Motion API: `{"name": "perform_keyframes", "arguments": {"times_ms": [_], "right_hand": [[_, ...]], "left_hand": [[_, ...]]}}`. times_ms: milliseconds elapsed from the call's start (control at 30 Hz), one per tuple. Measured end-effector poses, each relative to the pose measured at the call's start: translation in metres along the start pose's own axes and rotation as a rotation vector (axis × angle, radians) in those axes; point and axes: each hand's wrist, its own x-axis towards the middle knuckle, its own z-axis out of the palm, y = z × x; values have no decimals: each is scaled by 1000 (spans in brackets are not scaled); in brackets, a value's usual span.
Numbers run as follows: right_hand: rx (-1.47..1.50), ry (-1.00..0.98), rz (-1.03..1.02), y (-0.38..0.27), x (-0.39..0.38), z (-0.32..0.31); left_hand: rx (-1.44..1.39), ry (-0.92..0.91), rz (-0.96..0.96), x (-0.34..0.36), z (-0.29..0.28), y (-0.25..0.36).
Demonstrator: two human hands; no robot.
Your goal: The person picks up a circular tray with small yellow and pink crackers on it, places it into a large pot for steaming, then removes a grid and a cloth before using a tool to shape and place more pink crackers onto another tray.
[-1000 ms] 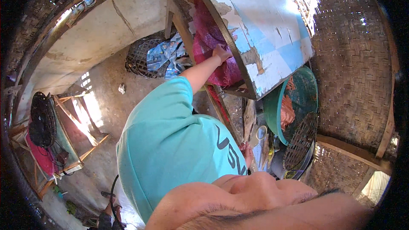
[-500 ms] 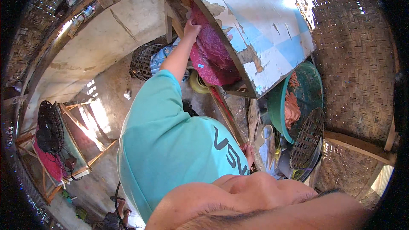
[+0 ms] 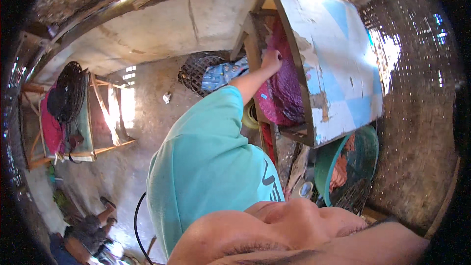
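Observation:
My left hand (image 3: 272,61), on an arm in a teal sleeve, has its fingers curled closed on the pink-purple sheet of crinkled material (image 3: 284,95), whose kind I cannot make out exactly. The sheet lies within a wooden-framed stand (image 3: 306,113), just under its panel of peeling white and pale blue (image 3: 346,68). A small blue scrap sits on the sheet below my hand. My right hand is hidden behind my body.
A green tub (image 3: 324,172) with orange cloth stands below the panel. Behind the stand lie a woven basket (image 3: 194,73) and blue fabric (image 3: 218,78). A wooden rack (image 3: 88,149) holds dark round trays (image 3: 68,93). Another person (image 3: 83,238) is at the lower left.
My left hand moved up along the pink sheet, then slightly down again. The whole view has shifted, with the stand lower and farther right. My right hand has dropped out of sight.

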Motion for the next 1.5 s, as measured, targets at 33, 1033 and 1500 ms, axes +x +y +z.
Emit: {"name": "perform_keyframes", "arguments": {"times_ms": [33, 1033, 1500], "right_hand": [[29, -114, -4, -3, 7, 2], [-788, -425, -1653, -200, -73, 166], [-252, 3, -1184, -276, -59, 102]], "left_hand": [[83, 5, 25, 4, 2, -3], [-1354, -524, 371, -226, -131, 214], [-1248, -757, 555, -295, -92, 253]]}}
